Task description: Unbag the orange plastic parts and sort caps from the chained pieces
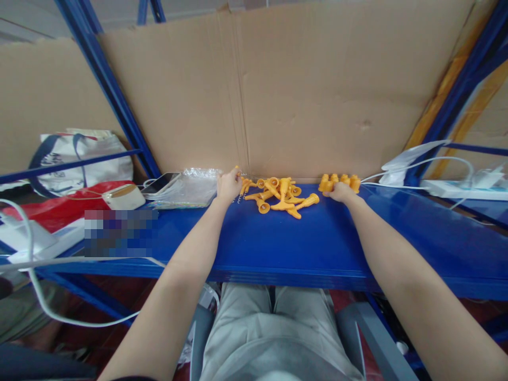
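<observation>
My left hand is closed at the back of the blue table, with a small orange corkscrew piece showing at its fingertips. Right beside it lie small orange handles with metal spirals. A loose pile of orange plastic corkscrew bodies, with funnel-shaped ends and winged arms, is spread between my hands. On the right, several orange plastic caps stand upright in a tight group. My right hand reaches the near side of this group, its fingers bent around an orange plastic cap; the fingertips are partly hidden.
A cardboard sheet walls off the back of the blue table. Plastic bags, a phone, a white box and a power strip lie left. White cables and another strip are right. Blue posts flank both sides.
</observation>
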Available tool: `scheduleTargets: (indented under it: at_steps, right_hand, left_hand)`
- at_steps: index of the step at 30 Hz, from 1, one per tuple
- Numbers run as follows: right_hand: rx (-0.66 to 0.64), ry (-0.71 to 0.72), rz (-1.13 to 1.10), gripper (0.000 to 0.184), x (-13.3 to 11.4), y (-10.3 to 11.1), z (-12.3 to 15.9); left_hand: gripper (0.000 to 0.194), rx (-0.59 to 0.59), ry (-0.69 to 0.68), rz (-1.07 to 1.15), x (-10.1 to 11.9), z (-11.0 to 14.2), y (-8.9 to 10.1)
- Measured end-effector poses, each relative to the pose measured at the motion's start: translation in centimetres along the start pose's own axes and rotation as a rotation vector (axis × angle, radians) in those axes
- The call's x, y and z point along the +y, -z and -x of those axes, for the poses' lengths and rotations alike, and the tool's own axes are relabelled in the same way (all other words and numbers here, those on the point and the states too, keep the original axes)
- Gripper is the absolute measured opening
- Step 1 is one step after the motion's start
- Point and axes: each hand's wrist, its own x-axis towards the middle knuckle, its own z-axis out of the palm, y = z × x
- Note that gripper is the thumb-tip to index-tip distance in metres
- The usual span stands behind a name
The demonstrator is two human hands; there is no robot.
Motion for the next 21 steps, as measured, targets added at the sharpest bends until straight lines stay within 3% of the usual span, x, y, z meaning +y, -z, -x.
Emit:
scheduleTargets:
  at_steps: [4, 10, 15, 21]
  right_hand:
    - [0.056, 0.039, 0.012, 0.067, 0.1, -0.2, -0.1]
    - [-0.003, -0.042, 0.004, 0.065, -0.3, 0.1, 0.4]
    - [0.046, -0.014, 0.010, 0.067, -0.3, 0.0, 0.3]
    - [0.015, -0.043, 0.008, 0.067, -0.6, 0.3, 0.7]
  left_hand:
    - [0.030, -0.080, -0.002, -0.007, -0.4, 0.1, -0.4]
    - [0.033, -0.291, 0.020, -0.046, -0.8, 0.4, -0.9]
    - [0.036, -0.406, 0.009, -0.133, -0.5, 0.6, -0.7]
    - [0.035, -0.542, -0.030, -0.173, -0.9, 0.2, -1.2]
